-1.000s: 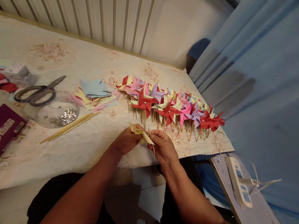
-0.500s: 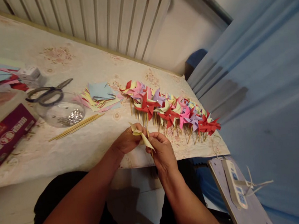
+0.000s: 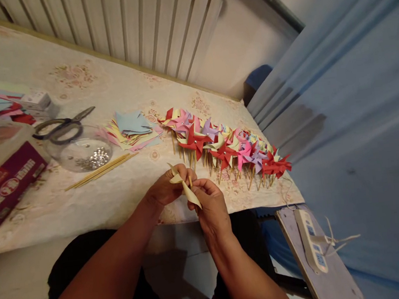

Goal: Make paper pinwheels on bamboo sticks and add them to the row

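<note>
Near the table's front edge, my left hand (image 3: 166, 188) is closed on a pale yellow paper pinwheel (image 3: 192, 197), its blades curled and twisted. My right hand (image 3: 212, 203) pinches a thin wooden stick (image 3: 190, 181) close against the pinwheel; the stick's tip pokes up between the two hands. Whether the stick is joined to the paper cannot be made out. Beyond my hands, finished-looking pinwheels (image 3: 194, 142) in red, pink, purple and yellow lie in a dense row on the table.
Left of my hands lie loose wooden sticks (image 3: 101, 172), a clear dish of metal pins (image 3: 100, 157), scissors (image 3: 65, 128) and stacked paper squares (image 3: 132, 122). A plastic box with a purple label (image 3: 11, 187) stands far left. A power strip (image 3: 311, 241) rests on a board at right.
My hands and the yellow pinwheel have shifted slightly left. The stick, which reached up beyond the paper, now shows only a short tip between my hands.
</note>
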Demonstrator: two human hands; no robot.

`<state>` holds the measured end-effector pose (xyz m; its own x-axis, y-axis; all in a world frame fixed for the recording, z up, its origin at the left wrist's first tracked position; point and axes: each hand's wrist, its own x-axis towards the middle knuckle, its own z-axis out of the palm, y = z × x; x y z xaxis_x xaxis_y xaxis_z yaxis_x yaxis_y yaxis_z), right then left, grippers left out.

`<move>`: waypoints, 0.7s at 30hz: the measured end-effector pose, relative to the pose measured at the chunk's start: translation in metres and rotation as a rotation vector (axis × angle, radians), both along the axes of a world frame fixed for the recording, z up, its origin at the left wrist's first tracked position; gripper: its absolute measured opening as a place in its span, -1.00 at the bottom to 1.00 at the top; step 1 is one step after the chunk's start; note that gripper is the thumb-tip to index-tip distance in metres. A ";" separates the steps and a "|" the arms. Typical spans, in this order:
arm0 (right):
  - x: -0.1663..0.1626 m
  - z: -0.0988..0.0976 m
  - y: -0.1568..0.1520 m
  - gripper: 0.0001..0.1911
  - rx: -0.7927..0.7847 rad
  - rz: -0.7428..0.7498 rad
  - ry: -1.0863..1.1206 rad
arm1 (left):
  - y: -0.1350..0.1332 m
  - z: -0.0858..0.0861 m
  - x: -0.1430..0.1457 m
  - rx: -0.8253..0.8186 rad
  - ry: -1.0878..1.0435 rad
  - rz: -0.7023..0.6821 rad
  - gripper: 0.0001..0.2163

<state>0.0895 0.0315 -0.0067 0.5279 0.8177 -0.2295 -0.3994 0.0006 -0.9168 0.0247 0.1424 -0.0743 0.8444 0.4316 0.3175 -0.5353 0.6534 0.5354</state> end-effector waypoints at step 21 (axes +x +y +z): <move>0.000 -0.002 0.001 -0.76 -0.013 0.001 -0.009 | -0.002 0.003 0.001 -0.007 0.042 0.010 -0.72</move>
